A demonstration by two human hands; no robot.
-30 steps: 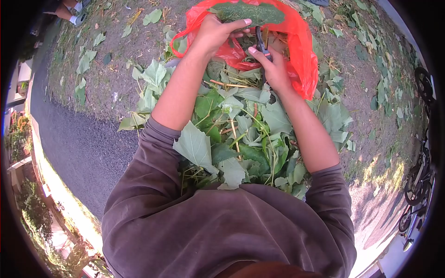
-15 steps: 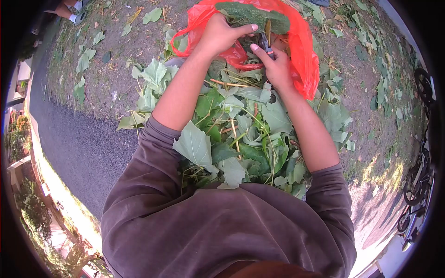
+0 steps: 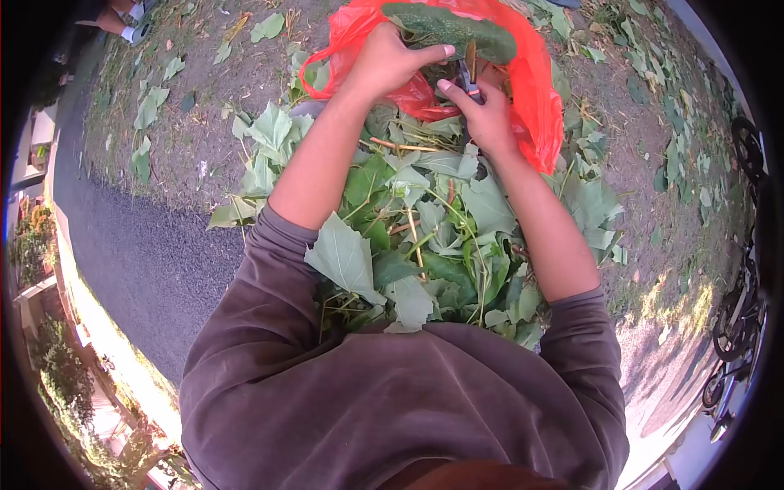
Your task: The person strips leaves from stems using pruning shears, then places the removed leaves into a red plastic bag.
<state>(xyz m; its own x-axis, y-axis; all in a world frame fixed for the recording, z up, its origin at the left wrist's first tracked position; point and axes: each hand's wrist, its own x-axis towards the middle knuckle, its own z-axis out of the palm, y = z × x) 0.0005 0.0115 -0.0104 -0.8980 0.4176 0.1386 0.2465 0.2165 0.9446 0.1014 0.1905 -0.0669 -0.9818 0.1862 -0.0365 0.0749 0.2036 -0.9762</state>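
Note:
A long dark green gourd-like fruit [image 3: 461,31] lies across the mouth of a red plastic bag [image 3: 535,98]. My left hand [image 3: 394,59] is at the fruit's left end, thumb stretched along its near side, the other fingers hidden under it. Pruning shears [image 3: 469,75] are in my right hand [image 3: 487,110], with fingers wrapped round the handles and blades pointing up at the fruit's near side. Below the bag, a heap of cut green leaves and stems [image 3: 425,220] lies between my forearms.
Bare soil [image 3: 220,122] with scattered leaves surrounds the heap. Dark asphalt [image 3: 147,261] lies at the left. Another person's foot [image 3: 131,34] shows at the top left. Bicycle-like wheels [image 3: 731,327] stand along the right edge.
The fruit has shifted slightly right and shows more of its upper surface. My right hand and the shears have moved very slightly left. My left hand is nearly unchanged.

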